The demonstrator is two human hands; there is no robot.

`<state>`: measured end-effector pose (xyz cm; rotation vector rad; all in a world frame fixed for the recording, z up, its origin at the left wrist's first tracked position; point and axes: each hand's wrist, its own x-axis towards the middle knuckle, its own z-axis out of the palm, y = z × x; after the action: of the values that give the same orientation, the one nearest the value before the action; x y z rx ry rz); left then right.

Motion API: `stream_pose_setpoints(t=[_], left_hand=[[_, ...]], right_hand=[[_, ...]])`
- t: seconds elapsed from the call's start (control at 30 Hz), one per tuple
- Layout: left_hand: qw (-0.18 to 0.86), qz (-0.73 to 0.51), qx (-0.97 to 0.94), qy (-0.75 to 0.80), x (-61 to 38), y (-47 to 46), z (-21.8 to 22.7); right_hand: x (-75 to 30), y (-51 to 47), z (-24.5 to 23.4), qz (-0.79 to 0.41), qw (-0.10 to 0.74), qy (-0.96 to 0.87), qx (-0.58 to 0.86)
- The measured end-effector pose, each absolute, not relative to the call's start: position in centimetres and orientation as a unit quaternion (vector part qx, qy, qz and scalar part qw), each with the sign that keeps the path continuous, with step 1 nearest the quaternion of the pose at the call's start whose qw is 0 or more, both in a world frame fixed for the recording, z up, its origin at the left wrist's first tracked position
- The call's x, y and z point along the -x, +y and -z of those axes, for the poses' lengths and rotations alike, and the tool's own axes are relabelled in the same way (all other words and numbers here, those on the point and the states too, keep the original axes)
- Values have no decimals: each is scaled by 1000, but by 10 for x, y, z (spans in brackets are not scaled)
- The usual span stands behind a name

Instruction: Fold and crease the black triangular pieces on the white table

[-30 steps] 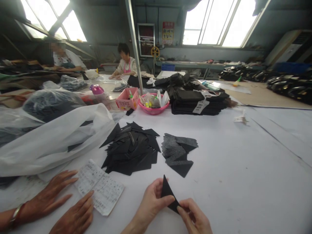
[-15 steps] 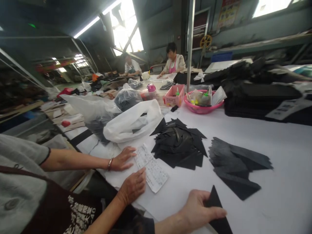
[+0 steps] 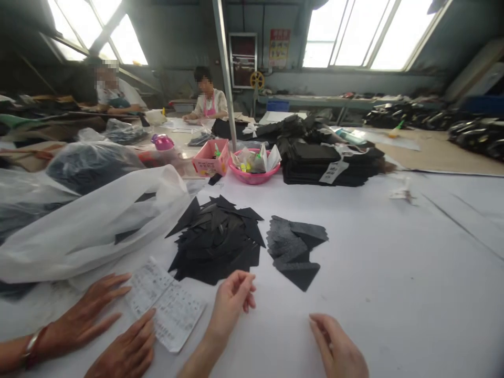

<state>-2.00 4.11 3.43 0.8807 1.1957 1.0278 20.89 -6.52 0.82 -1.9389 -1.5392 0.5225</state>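
Note:
My left hand hovers with loosely curled fingers at the near edge of a messy pile of black triangular pieces. Nothing is in it. On the white table my right hand lies low near the front edge, fingers stretched out and empty. Between and beyond my hands sits a neater stack of grey triangular pieces, its top piece pointing toward me.
A co-worker's two hands rest at the lower left on a printed paper slip. A white plastic bag lies left. Behind stand a pink bowl, a pink box and stacked black material. Two people sit further back.
The black triangle I held is no longer in my hands. The view swung left and has come back. My left hand has reached toward the black pile, and my right hand has opened.

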Motion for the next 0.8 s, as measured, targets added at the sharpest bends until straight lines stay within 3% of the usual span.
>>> stream_pose_setpoints(t=[0.13,0.3,0.43,0.63,0.8], left_hand=[[535,-365,-595,477,-8,14,-17],[367,-344,-747,435,-14,25,-7],[289,-340,-778,442,-10,33,-1],[317,-354,-758,447,-7,33,2],[407,-386,-677,476,-1,32,-5]], right_hand=[[-214,-8,-19,10,252,-675,693],[-207,39,-26,38,174,-723,667],[-199,45,-28,-1,156,-718,678],[-195,25,-47,-91,153,-690,702],[-193,-16,-54,-373,219,-569,700]])
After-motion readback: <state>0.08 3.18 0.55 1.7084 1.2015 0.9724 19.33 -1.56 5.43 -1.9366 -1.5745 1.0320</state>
